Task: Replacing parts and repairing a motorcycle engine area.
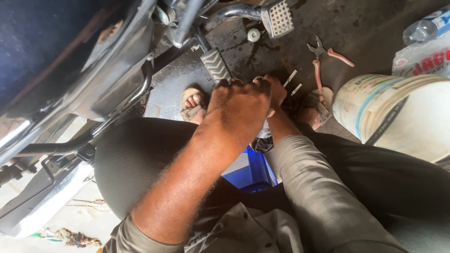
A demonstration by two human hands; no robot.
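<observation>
My left hand (pixel 239 110) is curled into a loose fist low between my knees, knuckles up, and my right hand (pixel 276 91) sits just behind it, fingers bent down together toward the oily concrete floor (pixel 356 28); whether either hand is clamped on anything I cannot tell, because the backs of both hide the fingertips. A scrap of pale crumpled plastic (pixel 264 131) shows just under my left hand. Right ahead of my knuckles hangs the motorcycle's ribbed rubber footrest (pixel 215 64), and beyond it the studded metal brake pedal (pixel 280 18) on its curved chrome arm. Two small bright metal pins (pixel 293 82) lie on the floor touching nearly my right fingers, and pliers with pink-sleeved handles (pixel 323 58) lie open a little farther right. A worn white plastic bucket (pixel 398 112) crowds my right knee, so room is tight on that side; to the left the dark bike frame closes in. My sandalled toes (pixel 193 100) show left of my fist, and a blue stool (pixel 251 171) sits beneath me.
</observation>
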